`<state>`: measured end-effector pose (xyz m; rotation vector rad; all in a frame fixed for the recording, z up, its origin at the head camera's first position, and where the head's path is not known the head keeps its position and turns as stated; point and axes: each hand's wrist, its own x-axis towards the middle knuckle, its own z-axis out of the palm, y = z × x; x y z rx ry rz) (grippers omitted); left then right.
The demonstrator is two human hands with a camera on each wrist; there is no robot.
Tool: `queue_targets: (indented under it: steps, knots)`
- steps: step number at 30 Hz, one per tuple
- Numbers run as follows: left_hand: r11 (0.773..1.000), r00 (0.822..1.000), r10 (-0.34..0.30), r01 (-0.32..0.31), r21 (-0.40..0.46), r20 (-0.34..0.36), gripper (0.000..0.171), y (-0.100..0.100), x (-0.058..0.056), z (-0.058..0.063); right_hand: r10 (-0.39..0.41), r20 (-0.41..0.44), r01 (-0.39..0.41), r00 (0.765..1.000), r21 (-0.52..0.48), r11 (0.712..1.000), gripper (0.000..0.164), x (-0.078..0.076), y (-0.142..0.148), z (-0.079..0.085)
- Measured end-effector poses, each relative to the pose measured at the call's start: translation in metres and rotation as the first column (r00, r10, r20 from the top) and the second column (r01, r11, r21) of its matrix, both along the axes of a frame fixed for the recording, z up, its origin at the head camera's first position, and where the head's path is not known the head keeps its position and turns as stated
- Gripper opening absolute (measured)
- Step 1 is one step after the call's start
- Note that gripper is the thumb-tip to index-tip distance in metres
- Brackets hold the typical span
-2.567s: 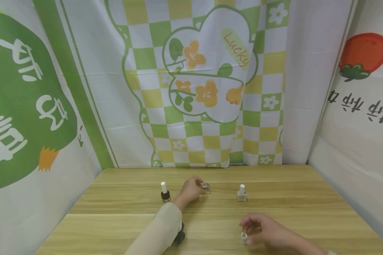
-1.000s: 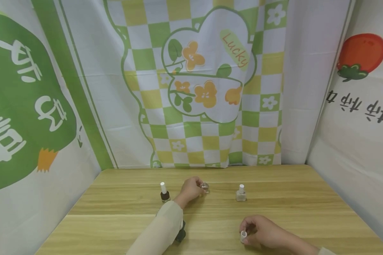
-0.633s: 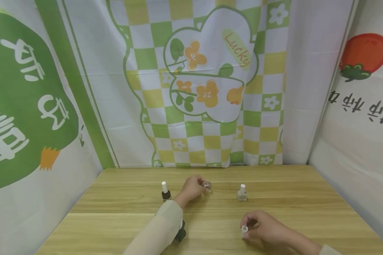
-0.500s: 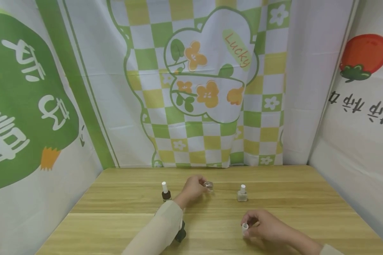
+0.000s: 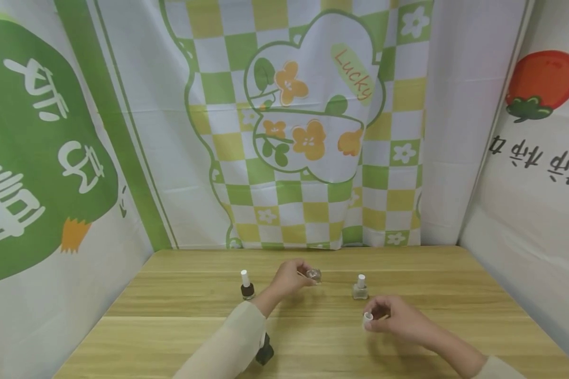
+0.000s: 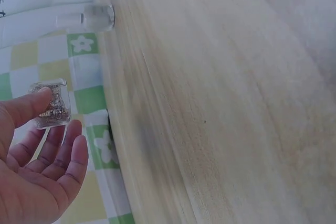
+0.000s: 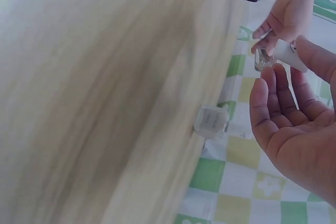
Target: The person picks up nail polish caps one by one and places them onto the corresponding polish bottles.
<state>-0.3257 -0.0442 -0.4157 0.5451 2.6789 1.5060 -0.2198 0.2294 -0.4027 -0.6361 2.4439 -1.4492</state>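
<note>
My left hand (image 5: 291,279) pinches a small clear nail polish bottle (image 6: 53,106) with glittery contents between thumb and fingers. It appears raised off the table, and I see no cap on it. Further right and nearer to me, my right hand (image 5: 400,318) pinches a white nail polish cap (image 5: 368,320), whose hollow end shows in the head view. The right wrist view lines up the cap (image 7: 289,55) in front of the held bottle (image 7: 262,59), though the head view shows them well apart. The remaining fingers of both hands curve loosely.
A capped pale nail polish bottle (image 5: 360,288) stands upright between the hands, toward the back. On the left stands a dark nail polish bottle (image 5: 247,288) with a white cap. A black object (image 5: 264,351) shows beside the left sleeve. Printed cloth (image 5: 284,200) hangs behind the wooden table (image 5: 180,337).
My right hand has risen from the near tabletop and moved away from me with the cap. The left hand has shifted slightly right, carrying the bottle along.
</note>
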Motion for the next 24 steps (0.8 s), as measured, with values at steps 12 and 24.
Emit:
queue_targets:
  steps: [12, 24]
  knots:
    - [0.996, 0.997, -0.078, 0.077, 0.045, 0.027, 0.022, -0.007, 0.017, 0.007, -0.016, 0.009, 0.017, 1.0, -0.073, 0.997, 0.026, -0.001, 0.0, 0.017]
    - [0.99, 0.992, -0.123, 0.121, 0.073, 0.031, 0.019, -0.011, 0.035, 0.014, -0.012, 0.016, 0.014, 1.0, -0.107, 0.994, 0.025, -0.003, 0.001, 0.031]
